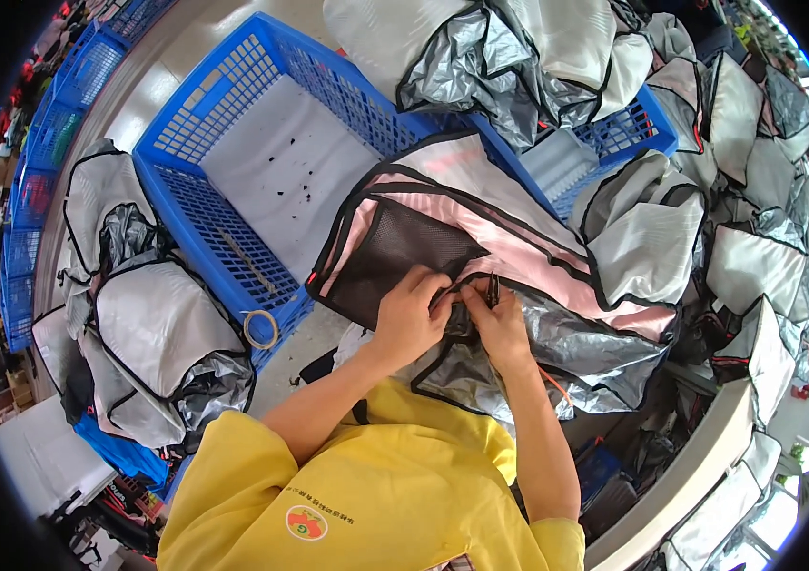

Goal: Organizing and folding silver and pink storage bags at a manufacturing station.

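Note:
A pink, unfinished-looking fabric bag piece (519,238) with black edging and a silver lining (581,343) lies spread in front of me. On its left part is a black mesh pocket (395,252). My left hand (409,319) pinches the black edging at the pocket's lower right corner. Close beside it, my right hand (500,328) is closed around a small dark pair of thread snips (493,291), whose tips point away from me. The two hands' fingertips almost meet at the edging. What lies right between the fingertips is too small to make out.
Behind the bag stands a blue plastic crate (262,57) with a pale liner and dark scraps. A second blue crate (657,119) is heaped with grey and silver bag pieces (557,48). More bag pieces (162,324) are piled at left and along the right. A tape-like ring (260,329) hangs by the crate.

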### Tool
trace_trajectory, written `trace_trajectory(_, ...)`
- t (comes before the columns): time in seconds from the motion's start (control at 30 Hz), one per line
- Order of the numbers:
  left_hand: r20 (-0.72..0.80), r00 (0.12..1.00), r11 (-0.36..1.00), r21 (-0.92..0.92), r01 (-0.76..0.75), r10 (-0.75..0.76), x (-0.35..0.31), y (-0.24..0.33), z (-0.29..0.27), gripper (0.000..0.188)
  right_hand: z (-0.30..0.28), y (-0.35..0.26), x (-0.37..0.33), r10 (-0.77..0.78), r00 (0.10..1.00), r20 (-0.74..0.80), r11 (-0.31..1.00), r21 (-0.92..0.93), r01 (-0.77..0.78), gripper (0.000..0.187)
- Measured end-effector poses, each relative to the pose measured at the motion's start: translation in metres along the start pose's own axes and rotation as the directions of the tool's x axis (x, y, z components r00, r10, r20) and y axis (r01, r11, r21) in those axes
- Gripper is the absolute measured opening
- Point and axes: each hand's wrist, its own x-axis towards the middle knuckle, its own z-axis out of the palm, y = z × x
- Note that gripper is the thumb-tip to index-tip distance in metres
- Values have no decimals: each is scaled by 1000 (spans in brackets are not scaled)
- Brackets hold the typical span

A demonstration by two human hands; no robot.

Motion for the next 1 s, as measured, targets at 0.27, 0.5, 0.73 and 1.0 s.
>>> trace_trajectory(0.27, -74, 991, 985, 138, -103, 114, -1, -8, 13, 24, -3, -10, -24, -222, 974, -43, 869, -462, 177, 21)
trace_trajectory(0.5, -28, 978, 953, 233, -195, 207, -2, -6, 14, 19, 18, -24, -37, -595, 803, 38, 130, -981, 143, 31)
trace_trajectory(0.73, -43, 969, 944, 242, -226, 244, -1, -7, 16, 19, 15, -22, -33, -581, 809, 93, 183, -953, 241, 28)
trace_trajectory(1.0, -7, 967, 932, 268, -242, 253, -2, -6, 14, 15, 17, -27, -30, -467, 881, 75, 304, -922, 239, 24)
